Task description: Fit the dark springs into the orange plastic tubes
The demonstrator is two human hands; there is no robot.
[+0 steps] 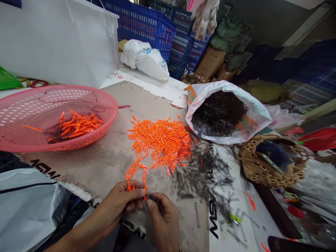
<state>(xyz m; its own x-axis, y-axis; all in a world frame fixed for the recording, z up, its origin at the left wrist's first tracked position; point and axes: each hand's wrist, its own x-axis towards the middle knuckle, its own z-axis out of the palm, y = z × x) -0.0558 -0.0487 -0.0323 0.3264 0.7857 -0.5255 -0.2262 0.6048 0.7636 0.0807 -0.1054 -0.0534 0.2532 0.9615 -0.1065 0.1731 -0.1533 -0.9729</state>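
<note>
My left hand (125, 198) is closed around several slim, pointed orange plastic pieces (144, 180) that stick up between its fingers. Close beside it, my right hand (165, 218) pinches at the lower end of one of these pieces; something dark shows at its fingertips, too small to make out. Just beyond both hands lies a heap of the same orange pieces (162, 140) on a cardboard sheet (105, 171). To its right, dark thin springs (194, 171) are scattered in a loose pile.
A pink plastic basket (111, 105) at the left contains orange pieces with dark springs. An open white bag (256, 120) full of dark springs lies at the back right, near a woven brown basket (252, 171) holding a phone. Blue crates (147, 24) stand behind.
</note>
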